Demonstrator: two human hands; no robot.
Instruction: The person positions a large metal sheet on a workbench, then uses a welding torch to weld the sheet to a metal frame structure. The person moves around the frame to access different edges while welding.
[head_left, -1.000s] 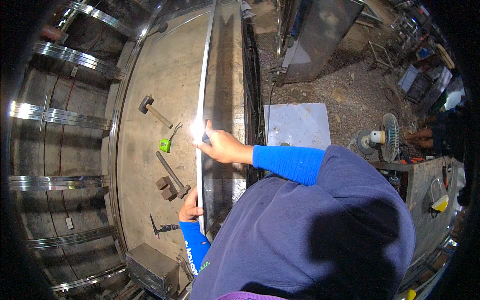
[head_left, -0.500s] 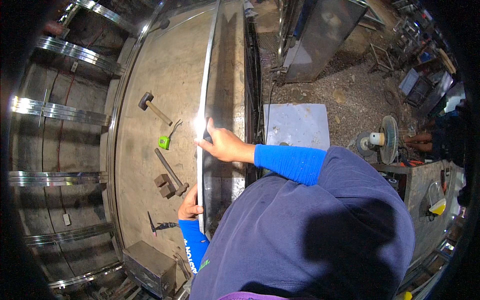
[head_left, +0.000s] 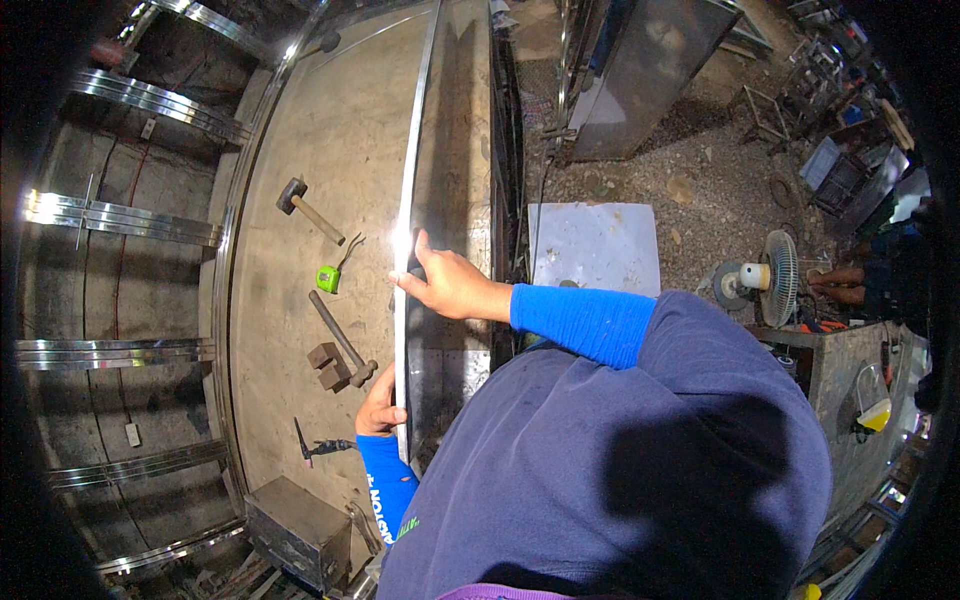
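One metal piece held by left hand, right hand.

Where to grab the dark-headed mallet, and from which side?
Likely the middle of the wooden handle, from above and the right: it's slim, slants down-right away from the bulky dark head, and its tip sits near the green tape measure.

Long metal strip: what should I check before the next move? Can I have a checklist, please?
1. Left hand holding the long metal strip near its close end: ok.
2. Right hand on it farther up: ok.
3. Gloves on: not ok, both hands are bare.
4. Mallet and green tape measure apart from the strip: ok.
5. Hammer apart from it: ok, though its head lies close.
6. Far end supported: cannot tell.
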